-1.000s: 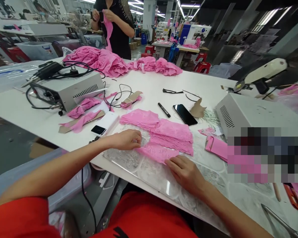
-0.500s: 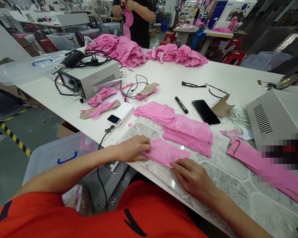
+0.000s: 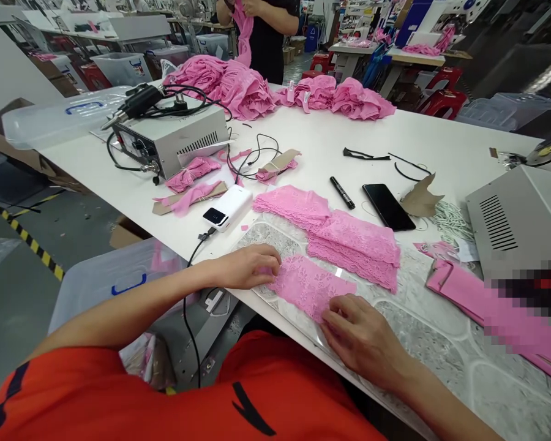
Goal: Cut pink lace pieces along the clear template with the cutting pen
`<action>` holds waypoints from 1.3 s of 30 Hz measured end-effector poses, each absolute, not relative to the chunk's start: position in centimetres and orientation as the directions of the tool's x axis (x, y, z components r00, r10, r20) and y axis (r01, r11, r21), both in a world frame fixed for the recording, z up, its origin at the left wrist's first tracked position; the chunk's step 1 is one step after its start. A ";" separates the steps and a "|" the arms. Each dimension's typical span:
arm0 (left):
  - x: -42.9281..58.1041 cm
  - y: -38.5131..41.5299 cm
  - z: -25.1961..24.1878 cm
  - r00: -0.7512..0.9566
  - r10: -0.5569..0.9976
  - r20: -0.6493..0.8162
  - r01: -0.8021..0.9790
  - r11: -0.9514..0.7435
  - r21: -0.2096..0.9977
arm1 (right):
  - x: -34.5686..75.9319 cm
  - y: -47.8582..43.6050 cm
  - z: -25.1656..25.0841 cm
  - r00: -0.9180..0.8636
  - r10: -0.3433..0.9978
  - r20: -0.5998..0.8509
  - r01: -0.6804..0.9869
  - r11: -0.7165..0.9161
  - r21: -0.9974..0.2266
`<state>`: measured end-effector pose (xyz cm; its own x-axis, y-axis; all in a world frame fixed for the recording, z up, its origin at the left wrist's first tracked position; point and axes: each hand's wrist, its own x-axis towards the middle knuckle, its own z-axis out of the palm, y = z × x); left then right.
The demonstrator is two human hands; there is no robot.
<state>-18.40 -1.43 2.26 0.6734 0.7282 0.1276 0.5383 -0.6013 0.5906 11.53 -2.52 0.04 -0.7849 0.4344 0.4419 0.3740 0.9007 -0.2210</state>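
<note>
Lace piece (image 3: 310,283) lies between left grip (image 3: 250,267) and right grip (image 3: 362,334), both pinching its edges

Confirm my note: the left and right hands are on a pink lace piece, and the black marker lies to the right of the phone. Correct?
One slip: the black marker lies to the left of the phone, as the head view shows. The left hand and right hand are indeed on a pink lace piece.

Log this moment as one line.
left hand: touching pink lace piece, left end | right hand: touching its near right edge | stacked lace: beyond it
</note>
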 end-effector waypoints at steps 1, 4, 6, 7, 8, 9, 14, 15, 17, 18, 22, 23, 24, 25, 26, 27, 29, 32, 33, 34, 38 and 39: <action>-18.5 -1.8 2.3 0.665 0.733 0.141 0.544 -0.605 0.581 | 11.4 -2.6 0.3 -0.774 0.445 0.451 0.385 0.896 -0.222; -19.0 -3.0 2.1 0.668 0.723 0.176 0.576 -0.653 0.492 | 10.4 -2.6 0.8 -0.753 0.449 0.481 0.386 0.894 -0.229; -19.2 -3.5 1.8 0.677 0.717 0.163 0.612 -0.672 0.416 | 9.7 -2.5 0.7 -0.759 0.441 0.478 0.369 0.897 -0.242; -19.2 -3.6 1.7 0.677 0.721 0.148 0.630 -0.671 0.391 | 9.3 -2.4 0.5 -0.767 0.439 0.468 0.360 0.898 -0.252; -19.3 -3.6 1.5 0.673 0.727 0.135 0.644 -0.666 0.378 | 9.0 -2.3 0.2 -0.777 0.437 0.453 0.354 0.898 -0.261; -19.2 -3.6 1.3 0.668 0.734 0.124 0.653 -0.658 0.376 | 8.8 -2.2 -0.1 -0.787 0.437 0.436 0.350 0.897 -0.269; -19.1 -2.7 1.0 0.659 0.744 0.111 0.639 -0.631 0.440 | 8.6 -1.8 -1.0 -0.799 0.465 0.380 0.356 0.876 -0.324; -19.1 -2.4 1.1 0.659 0.745 0.108 0.630 -0.624 0.462 | 8.6 -1.8 -1.0 -0.797 0.473 0.376 0.357 0.870 -0.339; -19.2 -1.9 1.3 0.658 0.746 0.102 0.610 -0.607 0.509 | 8.4 -1.8 -0.6 -0.793 0.485 0.368 0.356 0.860 -0.366; -19.3 -1.6 1.4 0.659 0.746 0.097 0.600 -0.599 0.531 | 8.1 -1.8 -0.3 -0.790 0.490 0.368 0.354 0.855 -0.378; -19.4 -1.0 1.7 0.671 0.738 0.072 0.571 -0.577 0.584 | 6.1 -1.4 0.4 -0.752 0.526 0.397 0.352 0.830 -0.432; -19.4 -0.9 1.8 0.674 0.736 0.067 0.568 -0.574 0.590 | 5.5 -1.1 0.4 -0.742 0.536 0.403 0.355 0.823 -0.443; -19.4 -0.9 1.8 0.676 0.735 0.062 0.567 -0.571 0.593 | 4.8 -0.9 0.3 -0.735 0.545 0.404 0.360 0.818 -0.449; -19.4 -0.9 1.8 0.677 0.733 0.058 0.566 -0.570 0.595 | 4.1 -0.6 0.1 -0.732 0.553 0.399 0.368 0.813 -0.451; -19.4 -0.8 1.8 0.679 0.732 0.054 0.566 -0.569 0.597 | 3.4 -0.4 -0.1 -0.731 0.562 0.387 0.380 0.807 -0.453; -19.4 -0.8 1.7 0.680 0.731 0.052 0.565 -0.568 0.598 | 2.8 -0.2 -0.4 -0.730 0.575 0.370 0.393 0.796 -0.460; -19.4 -0.8 1.7 0.681 0.730 0.052 0.565 -0.569 0.598 | 1.8 0.2 -0.9 -0.720 0.621 0.310 0.408 0.740 -0.534; -19.4 -0.7 1.7 0.678 0.733 0.059 0.571 -0.576 0.585 | 1.1 0.6 -1.5 -0.697 0.686 0.210 0.402 0.616 -0.678; -19.4 -0.8 1.8 0.670 0.739 0.067 0.579 -0.577 0.575 | 1.1 0.7 -1.5 -0.689 0.700 0.188 0.400 0.583 -0.707; -19.3 -1.0 1.8 0.656 0.751 0.080 0.592 -0.577 0.563 | 1.0 0.7 -1.6 -0.680 0.713 0.171 0.402 0.558 -0.726; -18.5 -2.5 1.9 0.586 0.794 0.160 0.654 -0.581 0.485 | 1.1 1.1 -1.4 -0.643 0.761 0.088 0.406 0.436 -0.803; -18.3 -3.0 1.7 0.589 0.788 0.183 0.669 -0.601 0.437 | 1.1 1.2 -1.3 -0.636 0.769 0.064 0.402 0.400 -0.824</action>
